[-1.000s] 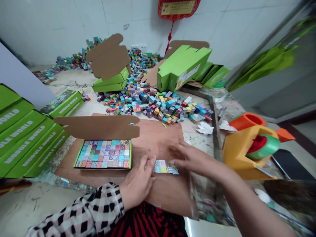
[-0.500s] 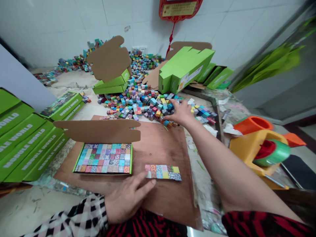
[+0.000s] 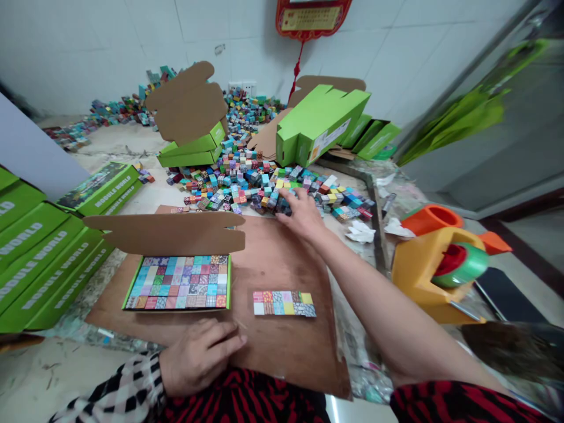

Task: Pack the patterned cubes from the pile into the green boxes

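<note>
Reaching right hand (image 3: pixel 299 212) into colored cubes (image 3: pixel 247 191), fingertips hidden, grip unclear; left hand (image 3: pixel 198 357) flat on wooden board (image 3: pixel 286 358), fingers together.

The white tiled wall (image 3: pixel 110 41) carries a red tasselled hanging (image 3: pixel 314 17) and a low power socket (image 3: pixel 237 87) — pale floor (image 3: pixel 533 252) at right.

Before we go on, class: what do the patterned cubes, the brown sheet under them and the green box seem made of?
The patterned cubes look printed and matte, their core hidden; perhaps plastic or wood. The brown sheet looks like thin plywood, smooth with a reddish sheen. The green box seems to be cardboard: matte green print outside, plain brown inside.
</note>
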The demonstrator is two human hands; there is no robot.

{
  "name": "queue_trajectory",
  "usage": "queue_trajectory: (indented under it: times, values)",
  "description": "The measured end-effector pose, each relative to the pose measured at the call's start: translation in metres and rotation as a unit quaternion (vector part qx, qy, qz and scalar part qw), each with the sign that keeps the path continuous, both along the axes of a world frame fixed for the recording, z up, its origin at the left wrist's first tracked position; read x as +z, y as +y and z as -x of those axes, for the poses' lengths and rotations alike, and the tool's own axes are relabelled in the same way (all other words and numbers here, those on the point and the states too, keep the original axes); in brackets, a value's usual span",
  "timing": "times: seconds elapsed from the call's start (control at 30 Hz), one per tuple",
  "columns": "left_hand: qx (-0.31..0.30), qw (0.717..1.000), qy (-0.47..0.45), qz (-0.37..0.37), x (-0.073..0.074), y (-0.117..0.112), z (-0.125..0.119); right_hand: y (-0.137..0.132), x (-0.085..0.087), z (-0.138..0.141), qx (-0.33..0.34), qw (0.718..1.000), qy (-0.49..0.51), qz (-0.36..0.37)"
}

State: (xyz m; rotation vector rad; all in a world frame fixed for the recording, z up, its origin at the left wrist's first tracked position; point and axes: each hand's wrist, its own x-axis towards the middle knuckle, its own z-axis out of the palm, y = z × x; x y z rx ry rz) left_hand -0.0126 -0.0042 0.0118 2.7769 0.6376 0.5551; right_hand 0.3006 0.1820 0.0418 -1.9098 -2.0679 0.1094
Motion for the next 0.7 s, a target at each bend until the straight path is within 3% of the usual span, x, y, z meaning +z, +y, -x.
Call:
queue_trajectory:
  times: [0.23, 0.37, 0.43, 0.53, 0.7]
  values:
    - [0.028, 0.999, 0.018, -0.028, 0.000, -0.001, 0.020, -0.052, -0.011, 0.031, 0.136, 0.986, -0.078, 0.052]
    - [0.044, 0.999, 0.006, -0.026, 0.000, -0.003, 0.029, -0.057, -0.006, 0.023, 0.157, 0.985, -0.040, 0.052]
    - [0.055, 0.998, 0.004, -0.031, -0.003, -0.004, 0.032, -0.046, 0.001, 0.011, 0.136, 0.991, 0.011, 0.017]
    - [0.070, 0.997, 0.005, -0.044, -0.010, -0.006, 0.035, -0.016, 0.010, -0.006, 0.050, 0.995, 0.072, -0.048]
    - [0.094, 0.995, -0.008, -0.038, -0.016, -0.007, 0.036, 0.032, 0.009, -0.016, -0.066, 0.994, 0.052, -0.066]
